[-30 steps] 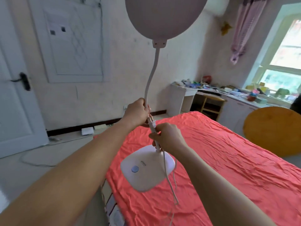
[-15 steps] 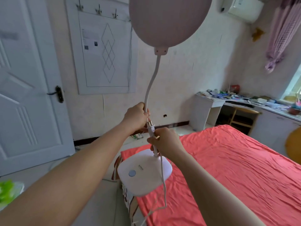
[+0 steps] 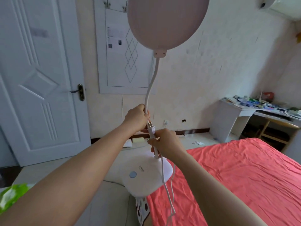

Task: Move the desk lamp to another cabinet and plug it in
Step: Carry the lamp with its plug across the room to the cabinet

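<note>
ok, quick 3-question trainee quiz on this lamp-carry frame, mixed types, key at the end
1. True or false: the lamp base rests flat on the red bed.
2. Which hand grips the lamp's neck? A) left hand B) right hand C) neither
3. Fill in: the plug sits between the two hands, prongs pointing ____.

Key
1. False: it is held in the air over the bed's edge.
2. A
3. up
</note>
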{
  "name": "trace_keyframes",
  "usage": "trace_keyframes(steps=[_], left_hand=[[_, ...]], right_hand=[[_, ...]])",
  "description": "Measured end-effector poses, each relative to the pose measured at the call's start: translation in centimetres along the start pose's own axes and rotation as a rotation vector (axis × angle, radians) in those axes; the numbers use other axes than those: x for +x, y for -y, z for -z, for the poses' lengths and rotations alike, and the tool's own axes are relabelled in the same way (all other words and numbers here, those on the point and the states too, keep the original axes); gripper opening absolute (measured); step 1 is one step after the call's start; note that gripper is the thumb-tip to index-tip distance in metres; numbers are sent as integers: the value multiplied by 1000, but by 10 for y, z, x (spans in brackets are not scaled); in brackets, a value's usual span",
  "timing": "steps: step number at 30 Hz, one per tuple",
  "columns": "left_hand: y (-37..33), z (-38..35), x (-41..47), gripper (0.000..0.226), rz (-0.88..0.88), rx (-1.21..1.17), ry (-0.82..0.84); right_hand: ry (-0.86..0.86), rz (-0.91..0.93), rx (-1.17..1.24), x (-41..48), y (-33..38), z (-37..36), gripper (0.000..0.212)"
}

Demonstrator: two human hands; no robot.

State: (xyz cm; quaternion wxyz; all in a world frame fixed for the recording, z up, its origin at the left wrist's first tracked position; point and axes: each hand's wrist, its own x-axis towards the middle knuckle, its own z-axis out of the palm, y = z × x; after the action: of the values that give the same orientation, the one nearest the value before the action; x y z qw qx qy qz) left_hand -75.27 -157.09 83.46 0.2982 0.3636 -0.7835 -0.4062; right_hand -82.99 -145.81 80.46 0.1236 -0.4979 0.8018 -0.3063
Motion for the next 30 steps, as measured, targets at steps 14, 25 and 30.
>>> trace_keyframes(steps=[14,25,30], left_hand=[[33,11,142,5,56,39,-131],[86,35,239,5,100,18,-135],[109,57,297,5,71,25,-96]], right_hand=[[82,102,-36,167,-6,-17,12],[109,85,-22,271,5,-60,13],[85,46,1,325,23,-79,11]])
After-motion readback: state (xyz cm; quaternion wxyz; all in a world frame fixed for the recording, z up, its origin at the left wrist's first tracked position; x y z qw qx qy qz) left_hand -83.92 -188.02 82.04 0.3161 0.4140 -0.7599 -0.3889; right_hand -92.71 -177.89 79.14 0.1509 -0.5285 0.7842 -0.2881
